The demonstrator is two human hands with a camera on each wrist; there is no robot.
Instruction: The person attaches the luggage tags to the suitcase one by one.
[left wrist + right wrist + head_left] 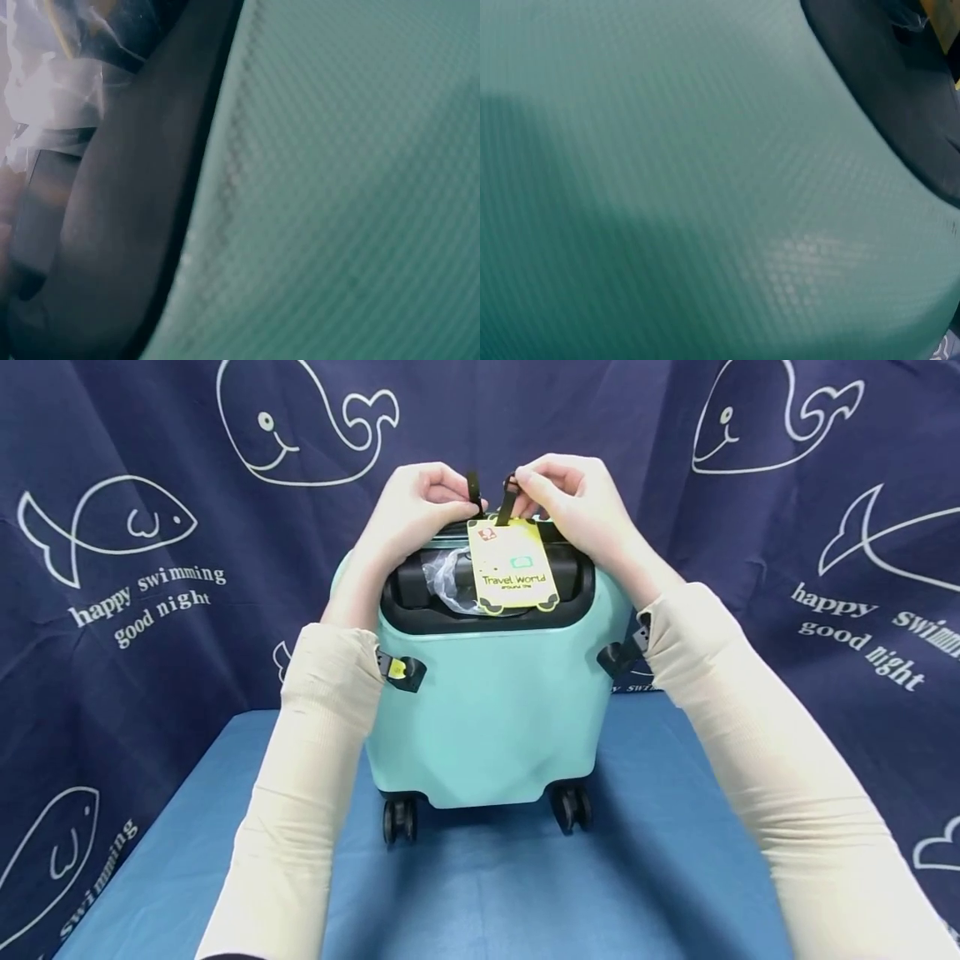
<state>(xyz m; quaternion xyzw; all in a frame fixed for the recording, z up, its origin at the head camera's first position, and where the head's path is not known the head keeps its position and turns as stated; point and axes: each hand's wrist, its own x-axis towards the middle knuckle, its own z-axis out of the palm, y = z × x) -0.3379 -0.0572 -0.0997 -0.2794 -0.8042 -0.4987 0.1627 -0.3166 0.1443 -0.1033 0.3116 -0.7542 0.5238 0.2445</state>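
Observation:
A mint-green suitcase [487,710] stands upright on its wheels, its black-framed top toward the camera. Against that frame hangs a yellow and white luggage tag [513,568] printed "Travel World". The tag's black strap [507,503] rises from its upper edge in two lengths. My left hand [416,506] pinches the left length between thumb and fingers, while my right hand [581,502] pinches the buckle end on the right. Ribbed green shell [337,187] fills most of the left wrist view, and the same shell [667,150] most of the right; neither shows the fingertips clearly.
Clear plastic wrap [447,578] covers part of the black handle recess. Blue cloth [480,893] lies under the suitcase wheels [400,820]. A navy curtain [135,652] with white whale and fish drawings hangs behind and at both sides.

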